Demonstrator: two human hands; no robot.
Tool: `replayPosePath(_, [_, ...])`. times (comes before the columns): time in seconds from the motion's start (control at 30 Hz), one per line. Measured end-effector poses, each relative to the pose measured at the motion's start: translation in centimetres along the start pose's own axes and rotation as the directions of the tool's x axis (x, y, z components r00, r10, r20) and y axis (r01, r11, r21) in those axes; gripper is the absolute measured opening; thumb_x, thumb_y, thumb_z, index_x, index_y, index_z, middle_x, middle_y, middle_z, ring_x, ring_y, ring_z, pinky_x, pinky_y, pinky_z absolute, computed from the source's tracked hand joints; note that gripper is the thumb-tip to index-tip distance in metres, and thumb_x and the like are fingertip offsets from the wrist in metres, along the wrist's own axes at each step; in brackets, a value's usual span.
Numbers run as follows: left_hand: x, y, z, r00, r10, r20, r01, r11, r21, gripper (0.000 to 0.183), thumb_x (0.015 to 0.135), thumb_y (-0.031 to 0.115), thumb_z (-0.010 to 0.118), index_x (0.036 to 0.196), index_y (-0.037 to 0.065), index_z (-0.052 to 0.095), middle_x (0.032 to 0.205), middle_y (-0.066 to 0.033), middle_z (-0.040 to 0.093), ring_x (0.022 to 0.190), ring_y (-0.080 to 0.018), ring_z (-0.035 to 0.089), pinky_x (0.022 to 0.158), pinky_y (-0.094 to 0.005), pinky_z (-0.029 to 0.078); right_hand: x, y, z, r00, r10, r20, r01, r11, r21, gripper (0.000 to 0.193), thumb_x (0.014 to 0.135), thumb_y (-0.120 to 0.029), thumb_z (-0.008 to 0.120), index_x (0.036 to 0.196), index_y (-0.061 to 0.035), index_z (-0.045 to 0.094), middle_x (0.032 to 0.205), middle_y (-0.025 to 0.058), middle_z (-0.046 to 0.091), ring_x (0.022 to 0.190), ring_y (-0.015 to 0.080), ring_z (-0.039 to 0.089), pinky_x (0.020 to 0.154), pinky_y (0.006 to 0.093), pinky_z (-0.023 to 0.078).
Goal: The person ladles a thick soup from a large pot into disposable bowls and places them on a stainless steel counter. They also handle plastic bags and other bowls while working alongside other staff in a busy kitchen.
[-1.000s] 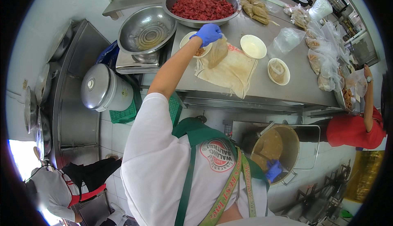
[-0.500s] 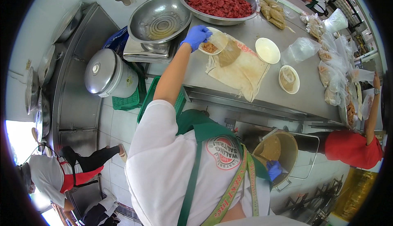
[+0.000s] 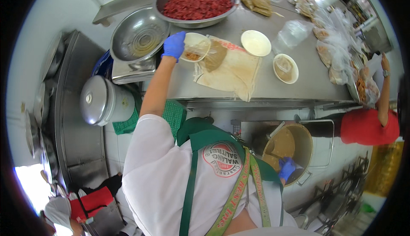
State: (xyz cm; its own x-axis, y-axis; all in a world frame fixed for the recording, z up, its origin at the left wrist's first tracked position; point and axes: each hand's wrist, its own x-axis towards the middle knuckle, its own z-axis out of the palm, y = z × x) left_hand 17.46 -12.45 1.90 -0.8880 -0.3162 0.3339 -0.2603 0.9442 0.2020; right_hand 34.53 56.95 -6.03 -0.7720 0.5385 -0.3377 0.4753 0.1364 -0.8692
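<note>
Bag of brown paste: on cloth, clear end over bowl; held up a second ago | left hand: now at bowl's left rim, fingers grasping it | right hand: inside pot, fingers' grip cannot be told

White wall, pale tiled floor. Steel worktop, grey metal cabinet left, bright light lower left.
</note>
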Motion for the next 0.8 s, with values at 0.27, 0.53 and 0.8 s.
replayPosePath(0.27, [2.3, -1.0, -5.5, 0.963, -0.061, 0.261, 0.242, 0.619, -0.747, 0.028, 0.082, -0.003, 0.048, 0.104, 0.002, 0.063, 0.092, -0.0068, 0.067, 0.08, -0.0153, 0.063, 0.072, -0.0276, 0.05, -1.3, 1.3, 0.4, 0.996, 0.063, -0.061, -0.058, 0.995, 0.08, 0.024, 0.089, -0.021, 0.054, 0.094, 0.0025, 0.057, 0.083, 0.0121, 0.062, 0.06, 0.0212, 0.065, 0.051, 0.0271, 0.05])
replayPosePath(0.53, [1.9, 3.6, 1.8, 0.994, 0.07, 0.079, -0.006, 0.788, -0.615, 0.034, 0.093, 0.029, 0.057, 0.115, 0.003, 0.058, 0.096, -0.0085, 0.066, 0.083, -0.0209, 0.063, 0.074, -0.0323, 0.051, -1.4, 0.9, 0.7, 0.993, 0.058, -0.098, -0.046, 0.992, 0.114, 0.022, 0.089, -0.019, 0.053, 0.093, 0.0025, 0.057, 0.082, 0.0117, 0.062, 0.059, 0.0211, 0.064, 0.048, 0.0263, 0.049])
replayPosePath(0.8, [1.5, 20.5, 2.3, 0.673, 0.149, 0.724, 0.734, -0.018, -0.679, 0.058, 0.093, 0.039, 0.057, 0.137, 0.013, 0.028, 0.092, -0.0148, 0.064, 0.069, -0.0217, 0.066, 0.062, -0.0338, 0.057, -1.4, 1.3, 1.0, 0.994, 0.005, -0.11, 0.006, 0.995, 0.101, 0.022, 0.089, -0.018, 0.053, 0.087, 0.0037, 0.058, 0.077, 0.0124, 0.061, 0.056, 0.0206, 0.063, 0.046, 0.0263, 0.048])
